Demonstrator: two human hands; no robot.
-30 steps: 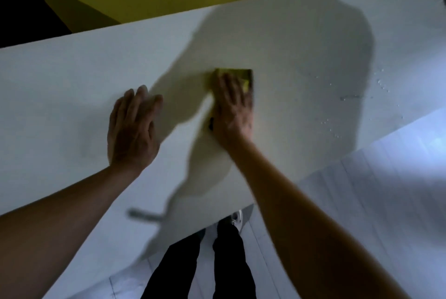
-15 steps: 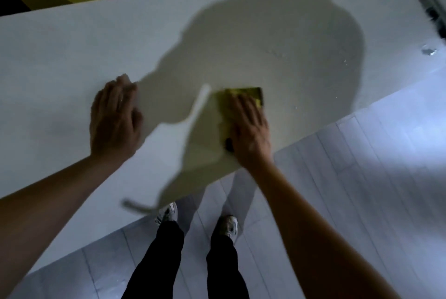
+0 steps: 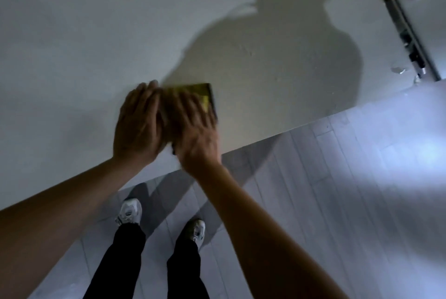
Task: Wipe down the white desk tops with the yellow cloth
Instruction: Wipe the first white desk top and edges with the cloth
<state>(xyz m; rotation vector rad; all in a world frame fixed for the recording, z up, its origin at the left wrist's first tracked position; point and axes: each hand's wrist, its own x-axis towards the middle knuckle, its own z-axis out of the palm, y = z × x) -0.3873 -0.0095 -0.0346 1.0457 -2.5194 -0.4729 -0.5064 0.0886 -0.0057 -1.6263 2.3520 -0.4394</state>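
Shadow darkens the white desk top [image 3: 72, 33] above pale floorboards [image 3: 337, 178]. Near its front edge, the right hand [image 3: 193, 127] presses the yellow cloth [image 3: 200, 94] with straight fingers, the flat left hand [image 3: 137, 125] just beside it; no writing shows.

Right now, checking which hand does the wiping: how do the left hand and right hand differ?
The right hand lies flat on the yellow cloth, pressing it to the white desk top; the left hand rests beside it, mostly on bare desk. The right hand sits nearer the desk's front edge than the left. Both are palm down with fairly straight fingers, side by side and blurred.
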